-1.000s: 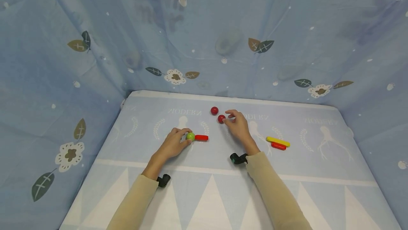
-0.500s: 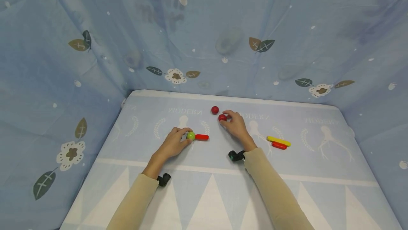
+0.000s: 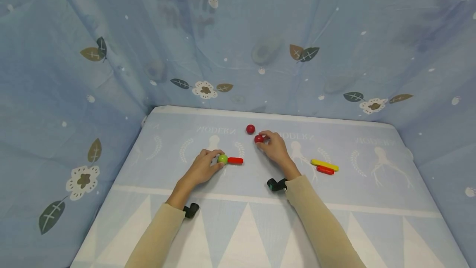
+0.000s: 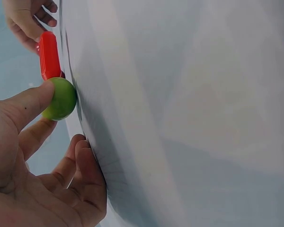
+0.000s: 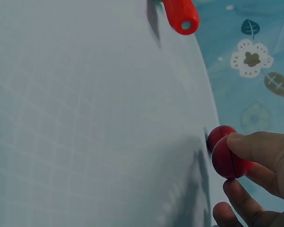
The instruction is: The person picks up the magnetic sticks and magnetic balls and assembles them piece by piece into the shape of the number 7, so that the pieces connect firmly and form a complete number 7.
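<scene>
On the table (image 3: 253, 185), the left hand (image 3: 202, 167) pinches a green ball (image 3: 222, 159) between thumb and finger; a red stick (image 3: 235, 160) lies end-on against the ball. The right hand's (image 3: 276, 147) grip is a pinch on a red ball (image 3: 258, 138), with a second red ball (image 3: 251, 129) just beyond. Farther right, a yellow stick (image 3: 324, 164) lies alongside a shorter red one (image 3: 325, 170).

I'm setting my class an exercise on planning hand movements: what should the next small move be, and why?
Probably the right hand should carry its pinched red ball to the free end of the red stick: that end shows a round, hole-like mark in the right wrist view, while the left hand pinches the green ball at the stick's other end.
</scene>
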